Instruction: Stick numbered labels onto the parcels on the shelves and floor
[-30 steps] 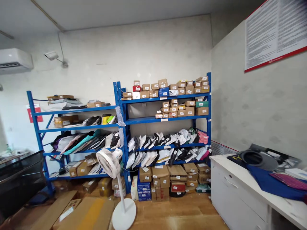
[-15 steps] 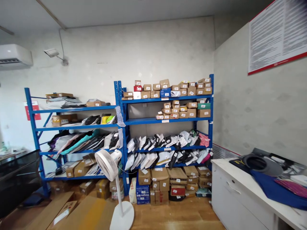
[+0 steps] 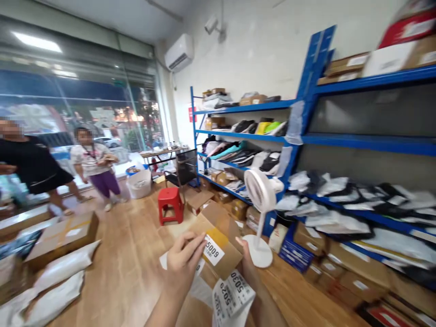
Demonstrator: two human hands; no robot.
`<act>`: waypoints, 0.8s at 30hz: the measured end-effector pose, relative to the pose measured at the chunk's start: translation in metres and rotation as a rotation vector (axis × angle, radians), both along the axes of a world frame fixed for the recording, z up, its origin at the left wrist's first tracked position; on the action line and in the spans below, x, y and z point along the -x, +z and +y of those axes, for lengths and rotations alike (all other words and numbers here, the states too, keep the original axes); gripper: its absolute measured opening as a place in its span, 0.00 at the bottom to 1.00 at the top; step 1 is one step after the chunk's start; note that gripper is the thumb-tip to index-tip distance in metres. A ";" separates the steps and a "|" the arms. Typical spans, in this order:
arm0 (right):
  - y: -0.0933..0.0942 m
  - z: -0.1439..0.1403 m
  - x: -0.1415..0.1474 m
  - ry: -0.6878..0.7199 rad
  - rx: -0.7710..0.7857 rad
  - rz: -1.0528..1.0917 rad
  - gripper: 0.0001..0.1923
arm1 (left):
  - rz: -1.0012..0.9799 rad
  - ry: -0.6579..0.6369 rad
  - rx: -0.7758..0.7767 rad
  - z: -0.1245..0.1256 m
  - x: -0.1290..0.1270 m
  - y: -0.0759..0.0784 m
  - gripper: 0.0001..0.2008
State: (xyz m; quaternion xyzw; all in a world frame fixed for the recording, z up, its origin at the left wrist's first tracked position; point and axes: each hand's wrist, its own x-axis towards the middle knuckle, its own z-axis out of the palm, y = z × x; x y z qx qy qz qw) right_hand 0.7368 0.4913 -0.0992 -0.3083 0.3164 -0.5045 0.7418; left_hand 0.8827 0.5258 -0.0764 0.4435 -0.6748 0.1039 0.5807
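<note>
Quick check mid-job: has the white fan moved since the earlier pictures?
No, not visibly: the fan still stands by the blue upright, left of the blue box. It shows farther right because the camera turned.

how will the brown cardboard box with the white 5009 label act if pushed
The brown cardboard box with the white 5009 label is probably stiff, since its faces look flat and edges straight. Flat sides should make it slide rather than roll. It may be light, as the right hand seems to support it, but its contents are hidden.
</note>
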 end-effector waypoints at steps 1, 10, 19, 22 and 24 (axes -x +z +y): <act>0.001 -0.010 -0.013 0.064 -0.071 -0.084 0.24 | -0.016 0.016 0.012 -0.008 -0.013 -0.002 0.11; 0.002 -0.117 -0.179 0.103 -0.229 -0.161 0.14 | -0.001 0.077 -0.016 -0.103 -0.184 -0.017 0.09; -0.016 -0.235 -0.338 0.146 -0.285 -0.094 0.17 | 0.071 0.082 -0.163 -0.220 -0.344 -0.037 0.07; -0.022 -0.283 -0.386 0.158 -0.327 -0.087 0.19 | 0.140 0.071 -0.159 -0.271 -0.389 -0.043 0.09; -0.030 -0.325 -0.419 0.164 -0.319 -0.073 0.18 | 0.140 0.067 -0.134 -0.311 -0.421 -0.048 0.10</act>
